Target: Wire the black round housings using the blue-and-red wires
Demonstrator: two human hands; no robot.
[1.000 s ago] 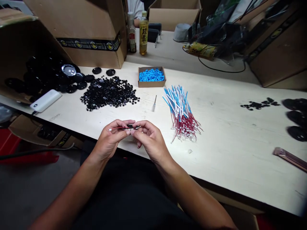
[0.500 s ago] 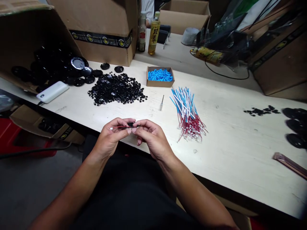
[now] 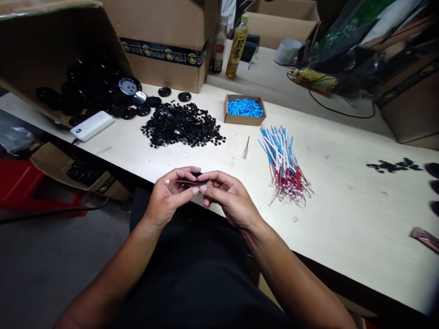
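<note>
My left hand (image 3: 171, 196) and my right hand (image 3: 230, 197) meet at the front edge of the table, both pinching a small black part (image 3: 197, 174) that the fingers mostly hide. Out of it runs a thin red wire (image 3: 181, 181), which crosses my left fingers and ends in a white plug (image 3: 167, 182). To the right of my hands lies a bundle of blue-and-white strips with red wires (image 3: 284, 157). A small screwdriver (image 3: 246, 148) rests on the table beyond my right hand. Further off spreads a heap of small black round parts (image 3: 181, 125).
A small carton of blue pieces (image 3: 245, 119) stands behind the screwdriver. At the left are a white power bank (image 3: 92, 126) and a tipped cardboard box (image 3: 20, 55) of black discs. Bottles (image 3: 237, 48) stand at the back. Small black pieces (image 3: 394, 165) lie far right.
The whole view has shifted, so the table's things appear further right. Both hands keep their pinch on the black part, with only slight finger movement.
</note>
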